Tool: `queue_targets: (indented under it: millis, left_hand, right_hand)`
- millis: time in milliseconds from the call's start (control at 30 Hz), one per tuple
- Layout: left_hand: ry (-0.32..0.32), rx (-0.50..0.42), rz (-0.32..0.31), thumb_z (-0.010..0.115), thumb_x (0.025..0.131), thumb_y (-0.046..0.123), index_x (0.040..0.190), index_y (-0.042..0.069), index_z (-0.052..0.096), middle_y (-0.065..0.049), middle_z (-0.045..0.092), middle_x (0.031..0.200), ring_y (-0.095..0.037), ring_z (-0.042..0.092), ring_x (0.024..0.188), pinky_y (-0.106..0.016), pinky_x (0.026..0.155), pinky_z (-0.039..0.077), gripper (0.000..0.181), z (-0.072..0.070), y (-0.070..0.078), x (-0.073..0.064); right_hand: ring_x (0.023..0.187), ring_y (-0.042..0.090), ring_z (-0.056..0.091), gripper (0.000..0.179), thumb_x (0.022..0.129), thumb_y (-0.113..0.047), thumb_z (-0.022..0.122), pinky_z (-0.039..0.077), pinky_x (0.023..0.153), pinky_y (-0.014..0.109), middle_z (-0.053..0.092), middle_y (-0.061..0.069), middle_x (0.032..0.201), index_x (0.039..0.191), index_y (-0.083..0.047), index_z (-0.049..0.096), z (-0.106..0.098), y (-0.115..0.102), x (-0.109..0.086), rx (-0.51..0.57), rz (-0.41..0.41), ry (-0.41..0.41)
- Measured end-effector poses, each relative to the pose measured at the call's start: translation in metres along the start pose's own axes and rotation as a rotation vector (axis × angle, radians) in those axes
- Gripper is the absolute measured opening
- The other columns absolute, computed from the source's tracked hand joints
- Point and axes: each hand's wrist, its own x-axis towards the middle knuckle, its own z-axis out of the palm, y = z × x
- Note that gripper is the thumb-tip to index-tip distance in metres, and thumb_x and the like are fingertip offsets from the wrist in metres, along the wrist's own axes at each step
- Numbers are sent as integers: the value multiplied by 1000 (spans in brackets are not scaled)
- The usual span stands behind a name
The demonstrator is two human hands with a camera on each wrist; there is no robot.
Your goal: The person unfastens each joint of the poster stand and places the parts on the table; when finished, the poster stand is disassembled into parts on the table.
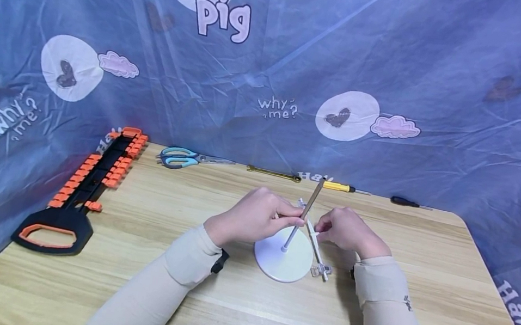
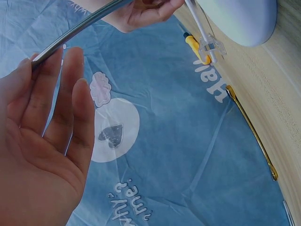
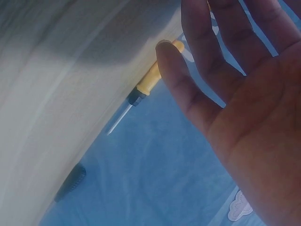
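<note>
The left hand [image 1: 258, 214] is closed by thumb and fingertips on a slender silver metal rod [image 1: 313, 197], gripping it around the middle of its length; the left wrist view shows the remaining fingers spread apart. The rod rises from the centre of a flat, round white base [image 1: 271, 265], which rests on the light wood-grain surface [image 1: 172, 304] in front of the person. The right hand [image 1: 347, 230] has its thumb and finger together on the middle of a thin white rod [image 1: 316, 246], located just to the right of the base; the contact point itself lies outside the right wrist view. A transparent plastic clip [image 1: 320, 271] is fitted near the white rod's near end. At the left side of the surface lies a black-and-orange rack with a looped handle [image 1: 89, 184]. Along the rear edge, from left to right, lie blue-and-black-handled scissors [image 1: 194, 158], a gold-coloured metal wrench [image 1: 274, 173], a yellow-handled screwdriver [image 1: 336, 186] and a black-handled screwdriver [image 1: 404, 202]. A printed blue cloth [image 1: 265, 48] hangs behind.
</note>
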Motion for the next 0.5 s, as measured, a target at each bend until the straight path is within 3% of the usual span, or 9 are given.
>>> queue_targets:
  millis: [300, 500]
  left_hand:
    - [-2, 3, 1, 74, 102, 29, 124, 13, 79, -3, 79, 119, -16, 76, 112, -27, 78, 57, 28, 0, 0, -1]
    - [-9, -2, -3, 74, 102, 30, 124, 13, 79, -3, 79, 120, -15, 77, 108, -24, 73, 53, 29, -1, 0, -1]
  right_hand:
    - [73, 12, 55, 11, 85, -14, 87, 46, 72, 33, 72, -8, 82, 83, -19, 77, -1, -3, -2, 2, -9, -2]
    - [80, 14, 61, 14, 85, -13, 88, 53, 79, 38, 71, -5, 86, 90, -15, 75, -11, -7, -6, 63, -10, -4]
